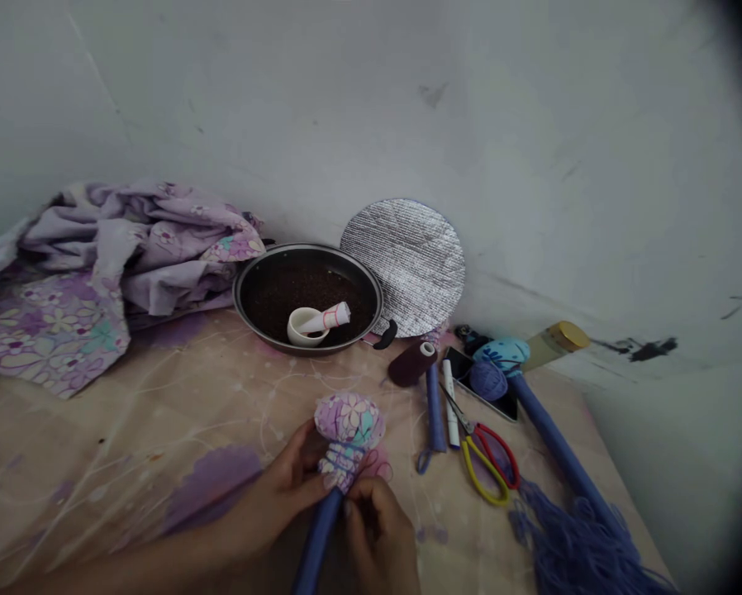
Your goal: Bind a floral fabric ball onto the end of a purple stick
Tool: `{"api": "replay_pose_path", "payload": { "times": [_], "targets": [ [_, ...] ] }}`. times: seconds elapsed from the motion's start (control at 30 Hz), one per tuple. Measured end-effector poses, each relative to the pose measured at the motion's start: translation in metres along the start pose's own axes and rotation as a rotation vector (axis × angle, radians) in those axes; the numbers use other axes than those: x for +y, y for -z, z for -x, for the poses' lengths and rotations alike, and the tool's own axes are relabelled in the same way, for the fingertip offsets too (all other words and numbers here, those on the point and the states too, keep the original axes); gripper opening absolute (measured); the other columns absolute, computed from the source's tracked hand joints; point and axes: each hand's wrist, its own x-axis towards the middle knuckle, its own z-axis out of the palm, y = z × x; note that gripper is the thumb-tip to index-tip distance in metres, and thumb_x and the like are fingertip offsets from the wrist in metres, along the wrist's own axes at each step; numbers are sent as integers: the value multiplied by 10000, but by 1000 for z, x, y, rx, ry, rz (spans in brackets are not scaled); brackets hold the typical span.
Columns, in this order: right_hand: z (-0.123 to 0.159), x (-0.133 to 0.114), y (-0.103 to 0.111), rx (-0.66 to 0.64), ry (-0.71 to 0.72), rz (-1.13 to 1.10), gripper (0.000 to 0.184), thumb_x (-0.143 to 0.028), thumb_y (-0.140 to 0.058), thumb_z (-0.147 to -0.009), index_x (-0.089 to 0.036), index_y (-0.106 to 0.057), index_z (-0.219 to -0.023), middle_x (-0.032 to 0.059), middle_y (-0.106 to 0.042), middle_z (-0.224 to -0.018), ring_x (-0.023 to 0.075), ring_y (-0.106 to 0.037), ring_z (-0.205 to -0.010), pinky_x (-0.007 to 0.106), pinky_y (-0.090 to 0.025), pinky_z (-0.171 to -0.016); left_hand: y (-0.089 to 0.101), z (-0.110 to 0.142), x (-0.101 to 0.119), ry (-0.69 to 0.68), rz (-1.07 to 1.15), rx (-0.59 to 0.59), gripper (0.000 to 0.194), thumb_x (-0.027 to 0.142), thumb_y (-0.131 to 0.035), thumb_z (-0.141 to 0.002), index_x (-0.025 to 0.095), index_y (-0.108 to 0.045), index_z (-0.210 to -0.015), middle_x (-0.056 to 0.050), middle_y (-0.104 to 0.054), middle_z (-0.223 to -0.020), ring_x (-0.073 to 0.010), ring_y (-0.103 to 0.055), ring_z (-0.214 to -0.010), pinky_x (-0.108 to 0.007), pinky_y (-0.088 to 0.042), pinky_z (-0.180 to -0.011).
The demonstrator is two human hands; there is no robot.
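Observation:
A stick with a padded cloth head (349, 417) is upright and slightly tilted in front of me. Its head is floral purple cloth, gathered and bound with blue cord at the neck, above a blue-wrapped handle (319, 541). My left hand (300, 471) is closed round the neck from the left, thumb across the gathered cloth. On the other side, my right hand (380, 525) pinches close to the cloth's lower edge, its fingertips partly hidden. A thin dark loop of thread (388, 473) rises from the right fingers.
A dark pan (239, 310) holds soil-like material and a small white cup (302, 329). Scissors (479, 446), a marker (450, 405), a maroon thread cone (408, 366) and another cloth-headed stick (548, 430) lie right. Blue yarn (573, 545) is heaped near it; crumpled floral cloth (111, 264) lies left.

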Motion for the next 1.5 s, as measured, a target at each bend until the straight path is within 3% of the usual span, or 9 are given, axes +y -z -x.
{"api": "replay_pose_path", "payload": {
  "times": [0.1,0.57,0.87,1.03,1.27,1.5],
  "targets": [
    [1,2,0,1,8,12,101,-203,-482,-813,-206,-536,-728,-21,-542,-616,126,-520,-536,191,-380,-501,-1,-1,0,13,-4,-5,603,257,-629,-794,272,-363,-1335,-90,-494,-1361,-264,-436,-1264,-475,-264,-1089],
    [5,0,-4,-1,-47,-64,190,-312,-422,-884,-217,-524,-755,-16,-535,-630,140,-506,-558,211,-371,-517,-7,5,5,133,56,111,732,214,-628,-799,286,-235,-1412,-94,-491,-1370,-256,-441,-1265,-444,-282,-1090],
    [7,5,-5,-28,-122,-164,206,-357,-432,-885,-218,-536,-773,-24,-507,-596,137,-488,-517,214,-367,-487,-10,6,6,116,35,130,725,213,-633,-796,285,-252,-1408,-92,-486,-1376,-246,-434,-1273,-436,-255,-1111],
    [6,2,-5,12,-67,-144,191,-331,-450,-877,-214,-553,-766,-10,-537,-638,140,-505,-565,217,-365,-510,-9,3,6,57,17,103,695,209,-645,-782,280,-311,-1388,-82,-469,-1393,-242,-394,-1302,-430,-229,-1124],
    [7,2,-11,58,-99,-181,174,-337,-445,-880,-216,-534,-792,-16,-522,-635,140,-489,-554,222,-373,-510,-8,4,6,132,46,115,769,227,-646,-783,286,-222,-1422,-99,-542,-1321,-268,-493,-1220,-472,-308,-1070],
    [4,-1,-8,63,-113,-198,143,-317,-475,-861,-212,-534,-784,-22,-528,-634,132,-492,-551,213,-380,-509,-11,6,9,135,63,118,743,218,-646,-783,290,-251,-1409,-90,-535,-1329,-247,-491,-1224,-444,-281,-1093]
  ]
}}
